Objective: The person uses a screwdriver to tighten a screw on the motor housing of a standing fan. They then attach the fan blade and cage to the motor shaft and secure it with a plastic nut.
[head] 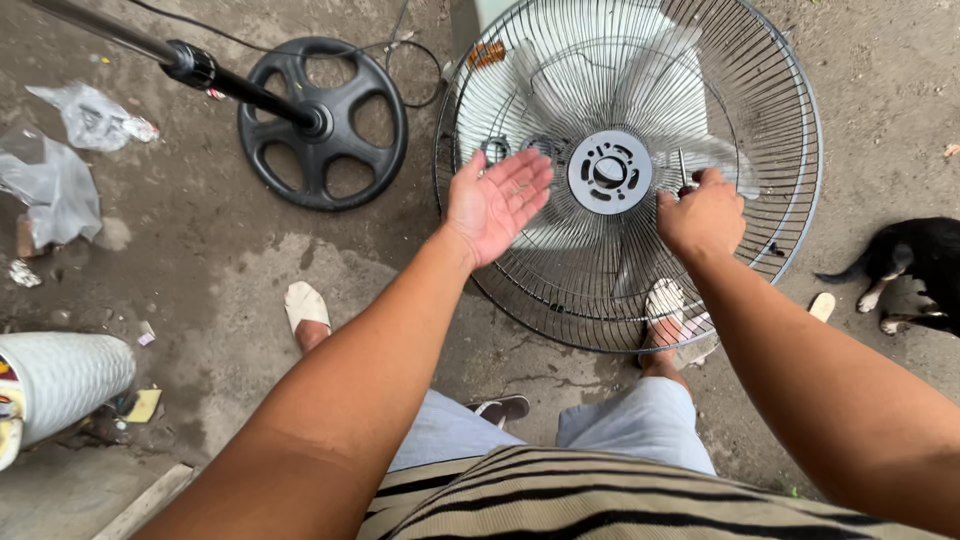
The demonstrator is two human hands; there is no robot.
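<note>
Fan [620, 170] lies face-up on the ground in front of the person's feet, its wire grille still over the pale blades and grey hub. Off to its left lie the stand's pole and round black base [322, 122], detached from the fan head. Left hand [497, 200] hovers spread and empty, palm up, over the grille's left part. Right hand [703, 215] is closed on a small tool, apparently a screwdriver, poking through the wires right of the hub. By the look of it, the grille's removal is only beginning; the blades remain mounted.
</note>
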